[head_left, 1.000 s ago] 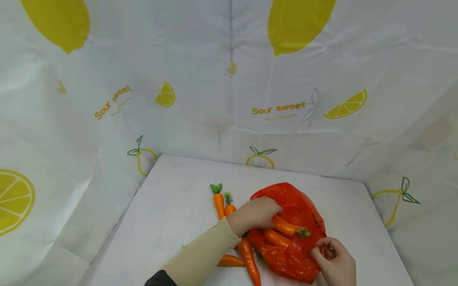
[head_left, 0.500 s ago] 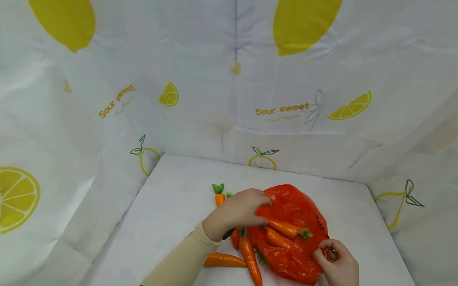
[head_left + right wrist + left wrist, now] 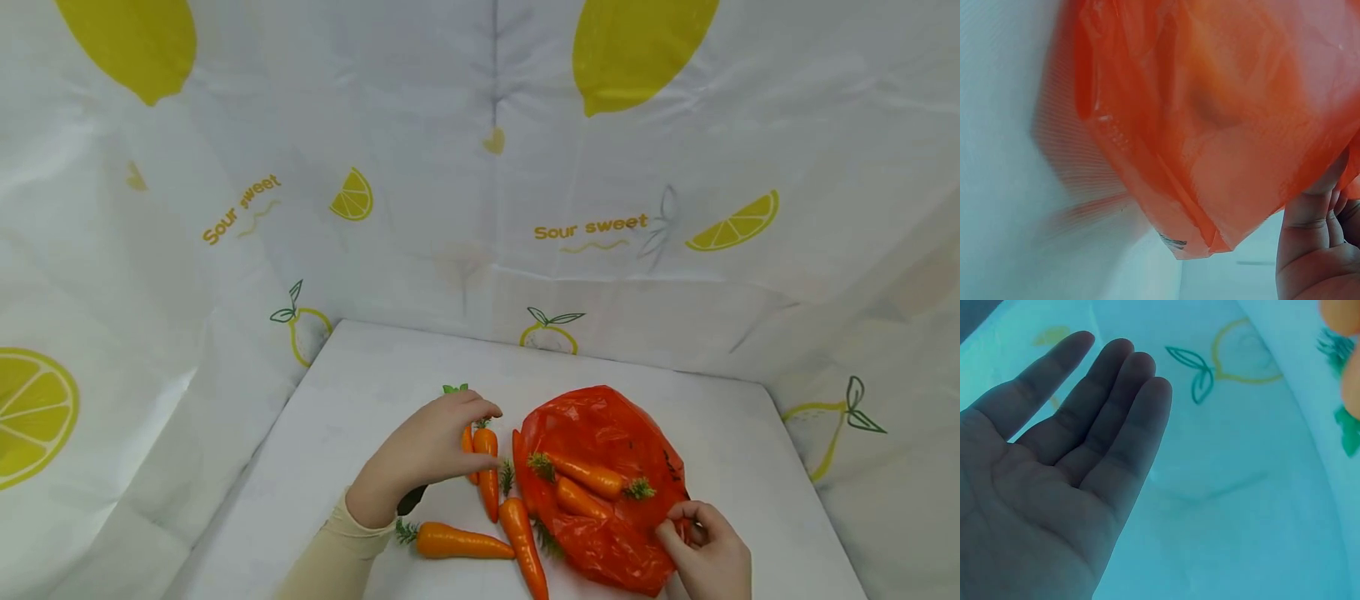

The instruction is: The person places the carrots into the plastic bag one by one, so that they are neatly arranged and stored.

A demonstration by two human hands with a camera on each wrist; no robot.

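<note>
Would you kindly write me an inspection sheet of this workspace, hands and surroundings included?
Surface: white table, carrots and bag on it.
Job's things: red bag, some carrots in its mouth; loose carrots lie to its left.
Clutter: nothing seen.
Hands: left hand near the loose carrots, fingers apart from thumb, holding nothing; right hand pinches the bag's edge.
Cables: nothing seen.
Surroundings: white sheet with lemon prints, behind and at both sides.

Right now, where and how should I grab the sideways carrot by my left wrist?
Grip the carrot by its thick end, beside the leaves, probably with the left hand from above: it lies flat, while its narrow tip crowds another carrot.
</note>
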